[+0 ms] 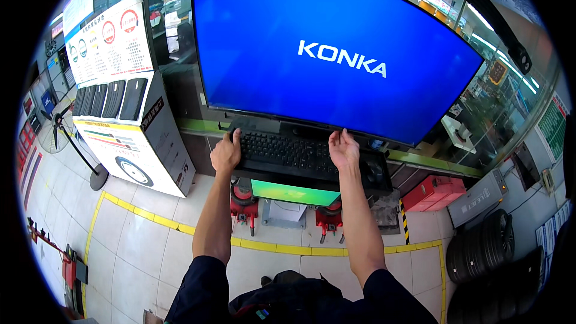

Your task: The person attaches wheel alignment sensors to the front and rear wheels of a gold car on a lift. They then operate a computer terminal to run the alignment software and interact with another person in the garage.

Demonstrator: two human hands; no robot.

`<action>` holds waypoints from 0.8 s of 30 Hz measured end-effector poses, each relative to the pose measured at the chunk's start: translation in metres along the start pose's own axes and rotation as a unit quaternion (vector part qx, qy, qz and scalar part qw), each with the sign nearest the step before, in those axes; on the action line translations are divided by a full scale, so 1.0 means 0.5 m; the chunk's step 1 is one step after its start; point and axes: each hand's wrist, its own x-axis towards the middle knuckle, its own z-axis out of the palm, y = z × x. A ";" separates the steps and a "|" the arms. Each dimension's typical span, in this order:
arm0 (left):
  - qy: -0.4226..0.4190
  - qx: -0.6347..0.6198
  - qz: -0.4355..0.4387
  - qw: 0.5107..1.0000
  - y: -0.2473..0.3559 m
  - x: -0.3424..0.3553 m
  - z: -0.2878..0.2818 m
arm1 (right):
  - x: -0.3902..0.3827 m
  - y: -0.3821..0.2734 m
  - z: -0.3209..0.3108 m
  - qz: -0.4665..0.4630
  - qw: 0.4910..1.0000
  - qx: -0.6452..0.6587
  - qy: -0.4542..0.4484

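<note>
Facing upward, the black keyboard lay on a dark shelf, probably put there so the large monitor could be read while typing. The left hand stood at its left end, thumb raised, perhaps for steadiness; what its fingers grasped was hidden. The right hand covered the other end, fingers loosely curled near the monitor's lower edge, their grip unclear. Below glowed a green screen.

One large black-framed monitor, blue screen lit; one black keyboard below, left hand at its left end, right hand over its right part, fingers bent; tyres, red case, floor fan.
</note>
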 end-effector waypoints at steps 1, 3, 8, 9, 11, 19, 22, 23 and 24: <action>0.000 0.000 0.004 1.000 -0.001 0.001 0.002 | -0.003 -0.003 -0.002 -0.002 1.000 -0.021 0.006; -0.001 0.000 0.006 1.000 -0.007 -0.002 0.003 | -0.025 0.002 -0.004 -0.001 0.998 -0.065 0.017; 0.013 -0.012 0.007 1.000 -0.019 -0.002 -0.001 | -0.096 -0.084 -0.038 0.021 0.934 -0.353 0.049; 0.013 -0.015 0.004 1.000 -0.017 -0.002 -0.002 | -0.103 -0.122 -0.053 -0.014 0.916 -0.399 0.045; 0.003 -0.018 0.006 1.000 -0.002 -0.011 -0.002 | -0.105 -0.192 -0.087 -0.149 0.825 -0.543 0.049; 0.006 -0.003 0.002 1.000 -0.001 -0.007 0.010 | -0.152 -0.251 -0.175 -0.276 0.353 -0.893 0.039; 0.011 0.014 0.017 1.000 -0.003 -0.002 0.012 | -0.162 -0.245 -0.154 -0.271 0.342 -0.899 0.023; 0.012 0.023 0.016 1.000 -0.017 0.002 0.012 | -0.170 -0.233 -0.141 -0.256 0.336 -0.906 0.010; 0.021 0.021 0.018 0.999 -0.027 0.004 0.015 | -0.178 -0.225 -0.124 -0.229 0.345 -0.910 0.001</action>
